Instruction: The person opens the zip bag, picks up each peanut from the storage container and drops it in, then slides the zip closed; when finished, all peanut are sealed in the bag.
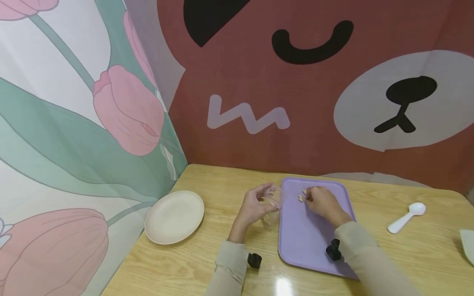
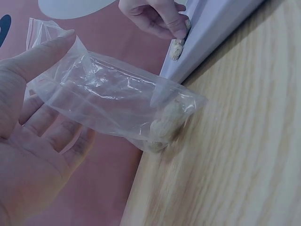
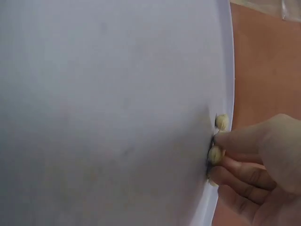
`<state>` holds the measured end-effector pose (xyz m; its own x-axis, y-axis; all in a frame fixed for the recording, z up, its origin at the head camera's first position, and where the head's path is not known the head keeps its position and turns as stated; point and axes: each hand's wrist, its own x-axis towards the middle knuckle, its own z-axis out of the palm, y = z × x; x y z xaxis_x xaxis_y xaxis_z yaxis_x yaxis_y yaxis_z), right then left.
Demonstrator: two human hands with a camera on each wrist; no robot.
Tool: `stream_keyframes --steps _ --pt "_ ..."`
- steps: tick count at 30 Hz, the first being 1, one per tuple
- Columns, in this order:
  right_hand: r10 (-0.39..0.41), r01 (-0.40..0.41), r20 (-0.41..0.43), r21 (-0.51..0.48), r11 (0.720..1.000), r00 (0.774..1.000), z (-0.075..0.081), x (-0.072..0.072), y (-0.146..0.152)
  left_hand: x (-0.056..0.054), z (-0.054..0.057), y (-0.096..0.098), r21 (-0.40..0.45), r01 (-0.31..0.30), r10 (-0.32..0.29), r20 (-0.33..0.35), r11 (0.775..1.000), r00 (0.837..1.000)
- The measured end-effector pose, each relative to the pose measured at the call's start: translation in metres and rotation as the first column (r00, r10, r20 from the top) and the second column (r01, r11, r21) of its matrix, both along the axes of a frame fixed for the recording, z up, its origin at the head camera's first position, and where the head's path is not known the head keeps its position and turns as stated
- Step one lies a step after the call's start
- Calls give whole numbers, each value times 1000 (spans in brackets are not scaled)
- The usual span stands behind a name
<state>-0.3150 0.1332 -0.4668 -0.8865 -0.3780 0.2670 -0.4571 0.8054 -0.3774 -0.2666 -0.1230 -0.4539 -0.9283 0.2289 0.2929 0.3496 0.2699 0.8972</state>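
In the head view my left hand [image 1: 255,207] holds a clear plastic zip bag [image 2: 113,94] near its mouth, just left of the purple tray [image 1: 303,238]. The left wrist view shows the thumb in front of the bag and the fingers behind it. Several unshelled peanuts [image 2: 168,120] lie at the bag's bottom, low by the wooden table. My right hand [image 1: 321,202] is over the tray's far part, pinching a peanut [image 3: 216,155] between thumb and fingers. Another peanut [image 3: 221,121] lies beside the thumb, near the tray's rim; the fingers partly hide others.
A cream plate [image 1: 175,218] sits on the table at the left. To the tray's right lies a white spoon [image 1: 406,218], and part of a pale dish [image 1: 468,245] shows at the right edge. Printed cloth walls [image 1: 240,152] stand behind and at the left.
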Motion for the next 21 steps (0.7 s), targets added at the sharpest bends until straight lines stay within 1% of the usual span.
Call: stream_keyframes --steps 7,14,21 --pt "-24 24 26 26 999 999 -2 3 -1 0 0 2 -7 -10 10 8 1000 1000" --pt "-25 24 70 19 1000 997 -1 6 -2 0 0 3 -22 -20 20 7 1000 1000" --pt "-14 13 55 23 1000 998 -2 9 -1 0 -2 4 -22 -9 9 5 1000 1000"
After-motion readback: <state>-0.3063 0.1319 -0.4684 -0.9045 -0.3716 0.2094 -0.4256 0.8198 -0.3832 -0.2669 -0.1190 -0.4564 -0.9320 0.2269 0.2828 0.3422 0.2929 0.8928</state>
